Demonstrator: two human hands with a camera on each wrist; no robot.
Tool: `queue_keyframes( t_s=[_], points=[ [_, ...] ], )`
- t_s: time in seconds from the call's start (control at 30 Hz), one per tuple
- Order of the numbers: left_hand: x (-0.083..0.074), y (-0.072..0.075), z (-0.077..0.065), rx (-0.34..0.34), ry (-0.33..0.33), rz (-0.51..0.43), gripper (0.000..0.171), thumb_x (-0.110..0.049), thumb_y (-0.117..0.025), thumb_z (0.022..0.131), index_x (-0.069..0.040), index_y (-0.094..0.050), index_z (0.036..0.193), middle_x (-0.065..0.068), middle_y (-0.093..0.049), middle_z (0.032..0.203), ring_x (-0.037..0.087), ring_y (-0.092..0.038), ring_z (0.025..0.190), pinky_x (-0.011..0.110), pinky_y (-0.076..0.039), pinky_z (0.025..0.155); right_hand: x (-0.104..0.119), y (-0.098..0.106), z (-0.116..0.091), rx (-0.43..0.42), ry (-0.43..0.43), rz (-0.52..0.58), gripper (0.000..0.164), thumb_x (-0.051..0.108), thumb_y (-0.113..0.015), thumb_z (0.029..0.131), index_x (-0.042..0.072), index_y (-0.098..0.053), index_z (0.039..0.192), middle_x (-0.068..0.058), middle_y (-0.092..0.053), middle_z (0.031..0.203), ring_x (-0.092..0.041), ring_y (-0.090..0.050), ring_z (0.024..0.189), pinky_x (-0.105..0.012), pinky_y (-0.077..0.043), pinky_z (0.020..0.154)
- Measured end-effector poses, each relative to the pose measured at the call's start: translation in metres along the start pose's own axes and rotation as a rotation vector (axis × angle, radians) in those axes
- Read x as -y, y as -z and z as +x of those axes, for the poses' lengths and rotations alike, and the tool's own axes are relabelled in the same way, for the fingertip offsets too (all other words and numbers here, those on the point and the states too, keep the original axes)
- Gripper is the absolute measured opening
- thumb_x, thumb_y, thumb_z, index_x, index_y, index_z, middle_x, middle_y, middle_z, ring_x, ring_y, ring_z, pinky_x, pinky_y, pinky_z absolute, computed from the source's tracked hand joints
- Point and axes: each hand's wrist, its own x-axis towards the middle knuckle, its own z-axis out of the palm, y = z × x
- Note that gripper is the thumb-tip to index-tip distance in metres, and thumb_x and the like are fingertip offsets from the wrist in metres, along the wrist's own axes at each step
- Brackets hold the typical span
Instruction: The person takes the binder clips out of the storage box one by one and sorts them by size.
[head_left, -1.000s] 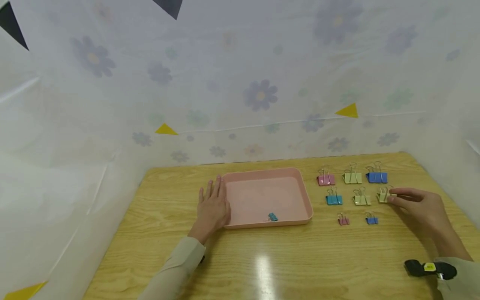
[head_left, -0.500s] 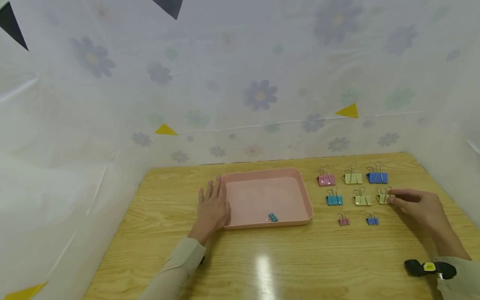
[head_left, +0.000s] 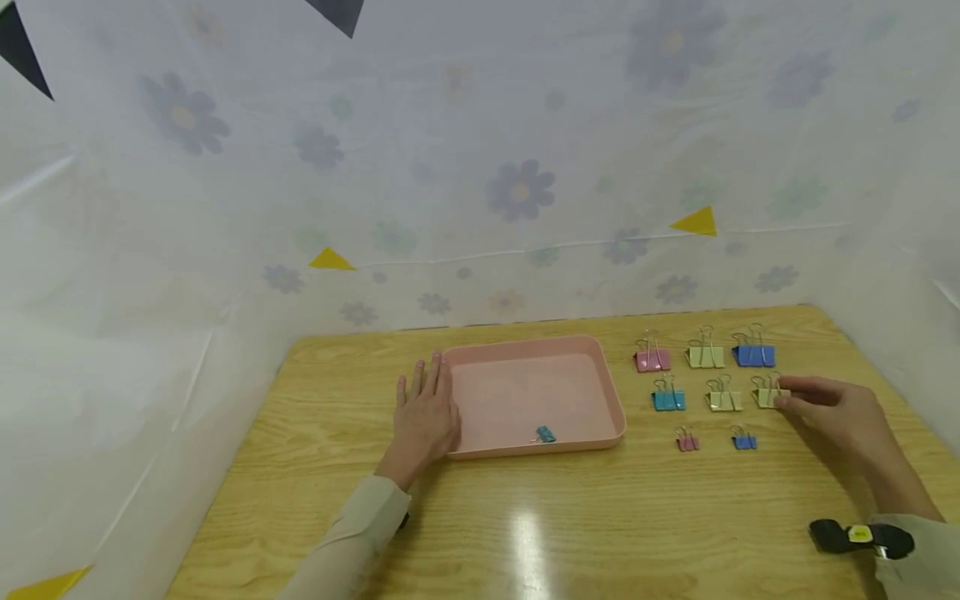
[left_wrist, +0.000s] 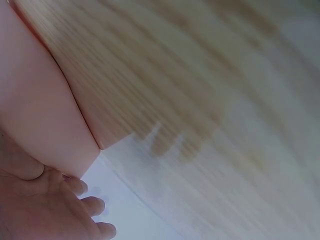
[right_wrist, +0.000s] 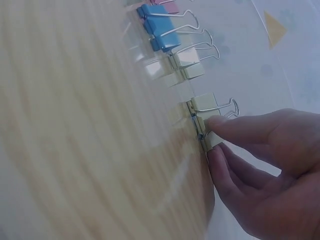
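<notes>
My left hand (head_left: 424, 421) lies with straight fingers along the left side of the pink tray (head_left: 525, 387). The left wrist view shows that hand (left_wrist: 45, 210) against the tray's outer wall (left_wrist: 45, 95). A small teal binder clip (head_left: 546, 434) rests inside the tray near its front wall. On the right, my right hand (head_left: 843, 417) pinches the right end of a pale yellow binder clip (head_left: 765, 398) between thumb and fingers. Up close in the right wrist view, this clip (right_wrist: 204, 105) still stands on the table, its wire handles pointing toward the back.
Other binder clips stand in rows right of the tray: pink (head_left: 652, 360), pale yellow (head_left: 705, 357) and blue (head_left: 754, 356) at the back, teal (head_left: 668, 400) and pale yellow (head_left: 723, 402) in the middle, small pink (head_left: 687, 443) and small blue (head_left: 744, 442) in front.
Hardly anything differs. My right hand keeps its pinch at the pale yellow binder clip, with only a slight shift of the fingers. The left hand and the tray stay put.
</notes>
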Motion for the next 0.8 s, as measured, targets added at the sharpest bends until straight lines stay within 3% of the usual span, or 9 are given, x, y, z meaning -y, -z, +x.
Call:
queue_keyframes(
  t_s=[0.13, 0.3, 0.53, 0.8],
  points=[
    [0.001, 0.0, 0.0, -0.005, -0.003, 0.0, 0.064, -0.025, -0.031, 0.109, -0.003, -0.01, 0.165, 0.011, -0.008, 0.172, 0.037, -0.01, 0.156, 0.061, -0.008, 0.123, -0.001, 0.0, -0.001, -0.012, 0.025, 0.041, 0.057, 0.035, -0.074, 0.096, -0.008, -0.061, 0.133, 0.039, -0.056, 0.097, 0.021, -0.05, 0.085, -0.009, -0.045, 0.066],
    [0.0, 0.001, 0.0, 0.009, -0.003, 0.024, 0.064, -0.026, -0.029, 0.109, -0.005, -0.007, 0.165, 0.01, -0.006, 0.172, 0.035, -0.008, 0.157, 0.06, -0.009, 0.123, 0.004, 0.0, -0.002, -0.094, 0.017, 0.066, 0.06, 0.035, -0.071, 0.098, -0.01, -0.058, 0.136, 0.042, -0.053, 0.096, 0.021, -0.051, 0.082, -0.009, -0.047, 0.065],
    [0.0, 0.002, 0.0, 0.02, -0.002, 0.029, 0.064, -0.027, -0.028, 0.11, -0.005, -0.006, 0.165, 0.009, -0.005, 0.173, 0.035, -0.007, 0.157, 0.059, -0.009, 0.123, 0.027, 0.002, -0.008, -0.198, 0.066, 0.126, 0.05, 0.029, -0.072, 0.098, -0.003, -0.062, 0.136, 0.039, -0.056, 0.101, 0.02, -0.053, 0.089, -0.003, -0.043, 0.068],
    [0.0, 0.002, 0.0, 0.024, -0.006, 0.026, 0.064, -0.027, -0.029, 0.109, -0.004, -0.008, 0.165, 0.01, -0.006, 0.172, 0.036, -0.008, 0.157, 0.06, -0.009, 0.123, 0.053, 0.001, -0.016, -0.143, 0.161, 0.19, 0.04, 0.02, -0.071, 0.098, 0.009, -0.065, 0.137, 0.031, -0.062, 0.115, 0.017, -0.057, 0.099, -0.003, -0.042, 0.074]
  ],
)
